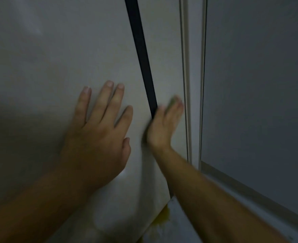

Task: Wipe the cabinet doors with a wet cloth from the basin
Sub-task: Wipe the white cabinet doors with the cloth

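Cabinet door (57, 58) fills the left and middle, a pale, flat face with plenty of open room above and to the left of both hands; its lower edge runs slantwise across the near bottom. Right of it a grey panel (258, 85) takes up the far right side, bounded below by a pale sill (232, 180) that slopes down toward the near right. Between door and panel stands a pale upright trim (186, 85), ridged along its length, which closes off the door's right side. A dark strip (141, 50) runs down the door from the top and passes behind the right hand. The left grip (99, 137) lies flat on the door left of the strip, fingers spread and straight, holding nothing. The right grip (162, 127), blurred, sits in the narrow band between strip and trim, fingers straight and close together, pressing the cloth (173, 102) against the door; only a greenish bit of it shows under the fingertips. A yellow patch (164, 220) sits at the door's lower edge, beside the right forearm.
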